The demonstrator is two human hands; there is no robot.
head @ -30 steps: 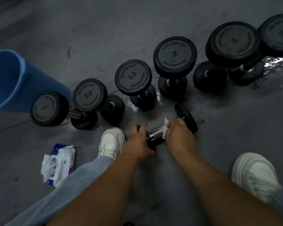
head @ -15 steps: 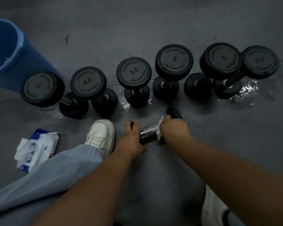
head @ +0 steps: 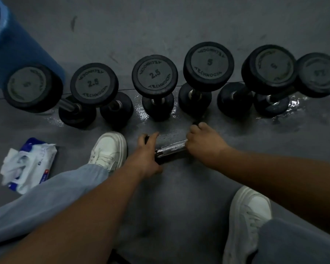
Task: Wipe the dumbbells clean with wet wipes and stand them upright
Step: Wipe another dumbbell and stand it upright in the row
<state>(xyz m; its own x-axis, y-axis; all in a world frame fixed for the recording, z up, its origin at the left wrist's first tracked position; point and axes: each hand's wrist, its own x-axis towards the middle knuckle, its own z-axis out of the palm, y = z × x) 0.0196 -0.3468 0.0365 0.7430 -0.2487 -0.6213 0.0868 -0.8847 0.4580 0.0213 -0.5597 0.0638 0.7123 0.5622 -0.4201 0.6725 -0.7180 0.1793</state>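
While dumbbell (head: 171, 149) lies flat | left grip (head: 148, 149): head | right grip (head: 204, 143): handle

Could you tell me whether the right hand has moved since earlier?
Yes: the right hand slid along the lying dumbbell's handle, toward the standing 5 dumbbell.

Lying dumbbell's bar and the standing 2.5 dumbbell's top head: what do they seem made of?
Bar: probably chromed steel, shiny silver with fine knurling. 2.5 head: likely rubber-coated, matte black with moulded lettering; core hidden.

Head camera faces down, seemingly close, toward the dumbbell row (head: 154, 75).
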